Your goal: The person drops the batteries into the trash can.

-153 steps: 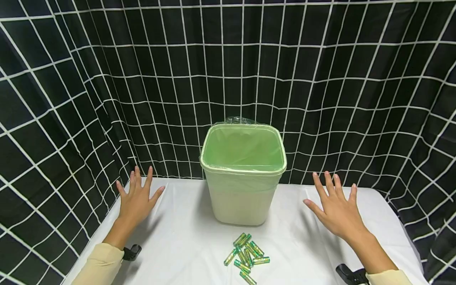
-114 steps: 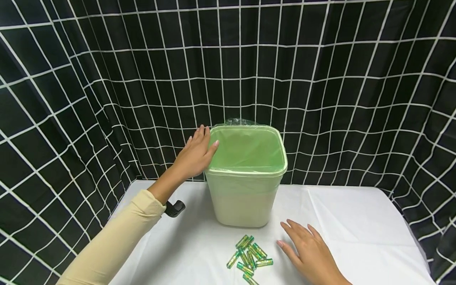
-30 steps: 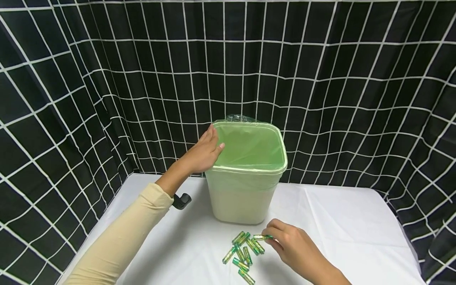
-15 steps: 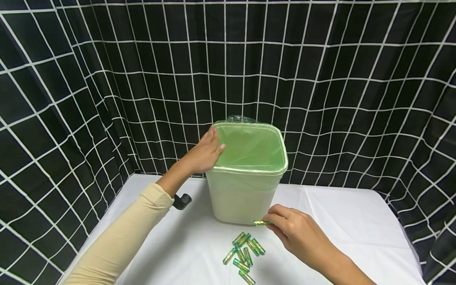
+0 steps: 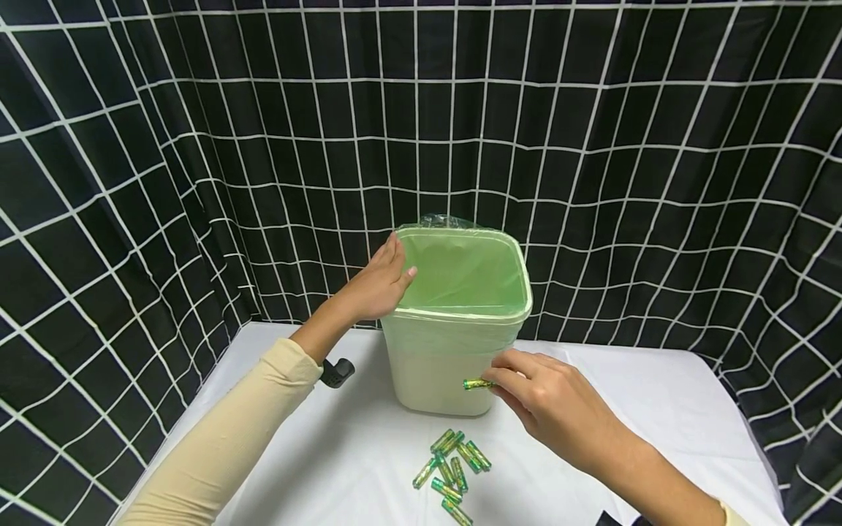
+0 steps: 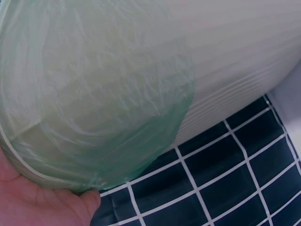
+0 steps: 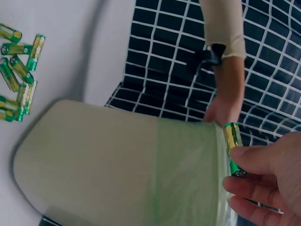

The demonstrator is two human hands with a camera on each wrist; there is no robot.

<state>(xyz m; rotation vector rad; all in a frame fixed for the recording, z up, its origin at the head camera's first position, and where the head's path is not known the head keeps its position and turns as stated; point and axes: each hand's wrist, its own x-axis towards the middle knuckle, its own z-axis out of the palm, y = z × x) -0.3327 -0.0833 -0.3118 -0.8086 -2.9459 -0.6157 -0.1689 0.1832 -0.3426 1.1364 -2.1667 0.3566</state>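
Observation:
My right hand (image 5: pixel 546 405) pinches a green and gold AA battery (image 5: pixel 478 383) between thumb and fingers, in front of the bin's lower right side. In the right wrist view the held battery (image 7: pixel 233 148) overlaps the bin's rim. My left hand (image 5: pixel 378 281) holds the left rim of a pale trash bin (image 5: pixel 447 372), its thumb over the rim. The left wrist view shows part of that hand (image 6: pixel 47 202) against the bin's outside. A translucent green liner (image 5: pixel 460 270) is folded over the rim. Several more batteries (image 5: pixel 454 467) lie loosely piled on the table before the bin.
A white cloth covers the table (image 5: pixel 631 394). Black curtain (image 5: pixel 559 168) with a white grid hangs behind and at both sides, close behind the bin. Some clear plastic (image 5: pixel 444 220) sticks up at the bin's back rim.
My right hand picked a battery from the pile and has raised it up toward the bin. Earlier, my left hand moved from the table's left side onto the bin's rim, where it stays.

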